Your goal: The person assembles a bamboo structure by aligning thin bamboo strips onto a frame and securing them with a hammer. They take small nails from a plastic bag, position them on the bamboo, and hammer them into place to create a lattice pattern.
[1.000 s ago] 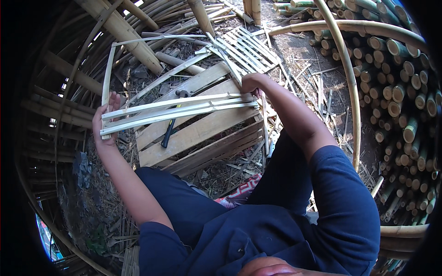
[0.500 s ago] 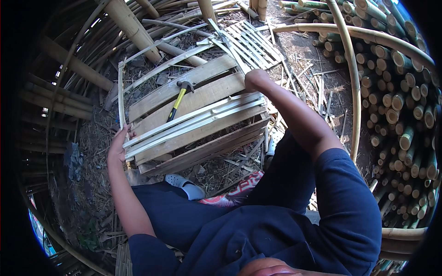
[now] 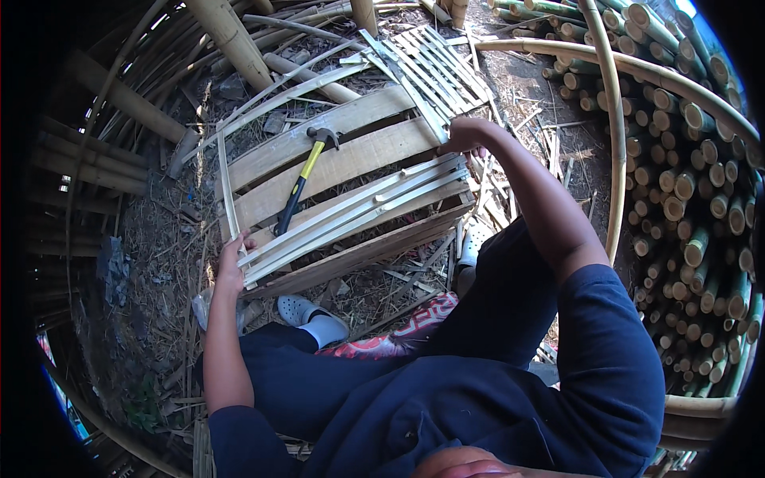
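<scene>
A frame of pale split bamboo strips (image 3: 351, 209) spans my two hands over a low slatted wooden platform (image 3: 343, 165). My left hand (image 3: 231, 264) is closed at the near left corner, where a thin side strip (image 3: 226, 179) meets the several long strips. At the other end, my right hand (image 3: 466, 137) grips a side strip (image 3: 405, 88) that runs away from me; its fingers are partly hidden. Between the hands a claw hammer (image 3: 301, 182) with a yellow and black handle lies on the boards.
A slatted bamboo panel (image 3: 437, 68) lies beyond the platform. Cut bamboo poles (image 3: 685, 183) are stacked at the right, behind a bent pole (image 3: 612, 135). Thick bamboo posts (image 3: 231, 44) stand at the far left. My feet in grey clogs (image 3: 296, 309) rest close to the platform on littered ground.
Both hands have shifted right, the left one also nearer to me. The strips came along, so more of the hammer's handle shows.
</scene>
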Available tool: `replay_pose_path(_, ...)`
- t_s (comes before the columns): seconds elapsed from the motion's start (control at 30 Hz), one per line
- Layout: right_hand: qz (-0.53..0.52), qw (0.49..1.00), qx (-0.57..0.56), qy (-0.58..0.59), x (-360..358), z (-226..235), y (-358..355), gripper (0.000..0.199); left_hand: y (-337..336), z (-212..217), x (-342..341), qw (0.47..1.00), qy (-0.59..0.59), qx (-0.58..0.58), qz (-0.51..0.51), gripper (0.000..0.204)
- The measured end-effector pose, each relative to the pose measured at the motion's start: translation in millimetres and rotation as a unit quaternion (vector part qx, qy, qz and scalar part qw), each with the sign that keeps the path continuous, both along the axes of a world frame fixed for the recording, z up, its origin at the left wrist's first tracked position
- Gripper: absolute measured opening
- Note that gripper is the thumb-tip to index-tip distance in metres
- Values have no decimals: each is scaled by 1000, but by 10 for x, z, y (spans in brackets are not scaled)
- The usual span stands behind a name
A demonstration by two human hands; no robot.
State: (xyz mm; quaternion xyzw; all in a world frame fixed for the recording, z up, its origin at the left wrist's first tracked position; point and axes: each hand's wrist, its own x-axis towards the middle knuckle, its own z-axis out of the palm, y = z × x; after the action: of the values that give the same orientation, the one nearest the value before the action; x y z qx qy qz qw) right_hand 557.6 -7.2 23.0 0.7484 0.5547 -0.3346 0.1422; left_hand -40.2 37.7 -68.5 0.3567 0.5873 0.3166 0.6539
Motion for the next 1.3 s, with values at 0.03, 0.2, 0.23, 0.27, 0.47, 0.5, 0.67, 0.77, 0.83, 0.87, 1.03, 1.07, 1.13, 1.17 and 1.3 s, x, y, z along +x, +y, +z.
replay_pose_path(0.03, 13, 1000, 4, 10, 36, -56, -8, 59, -6, -8, 34, 1000, 4, 4, -5, 38)
replay_pose_path(0.2, -15, 987, 162, 8, 123, -323, 89, 59, -9, 29, 161, 1000, 3, -13, 12, 37)
replay_pose_path(0.23, -12, 987, 162, 10, 84, -328, 121, 59, -11, 29, 129, 1000, 4, -20, 21, 36)
replay_pose_path(0.27, -33, 982, 185, 30, 39, -337, 156, 61, -11, 21, 109, 1000, 5, -19, 23, 36)
replay_pose_path(0.47, -224, 919, 248, 210, 64, -580, 236, 78, 67, -136, 64, 999, -3, 2, 36, 35)
replay_pose_path(0.5, -225, 918, 250, 211, 88, -621, 239, 78, 87, -161, 64, 999, 6, 3, 36, 35)
replay_pose_path(0.67, -211, 915, 277, 205, 8, -609, 237, 71, 18, -87, 114, 998, 53, 13, 36, 35)
replay_pose_path(0.77, -212, 912, 280, 212, -11, -579, 211, 70, -12, -34, 140, 997, 63, 15, 35, 35)
replay_pose_path(0.83, -217, 910, 292, 197, -27, -547, 207, 70, 12, -20, 134, 996, 76, 21, 33, 35)
replay_pose_path(0.87, -215, 911, 292, 197, -41, -526, 207, 70, 22, -23, 113, 995, 89, 27, 30, 35)
replay_pose_path(1.03, -225, 907, 309, 176, -118, -431, 163, 70, 15, 12, 67, 996, 77, 25, 24, 36)
replay_pose_path(1.07, -224, 908, 308, 175, -151, -396, 155, 70, 14, 21, 49, 996, 81, 25, 21, 37)
replay_pose_path(1.13, -220, 909, 310, 169, -207, -328, 157, 69, 23, 5, -14, 996, 84, 24, 19, 37)
replay_pose_path(1.17, -218, 910, 309, 170, -237, -299, 165, 69, 34, -15, -67, 996, 79, 30, 22, 37)
replay_pose_path(1.3, -200, 928, 283, 136, -181, -322, 199, 72, 59, -85, -27, 998, 43, 27, 29, 37)
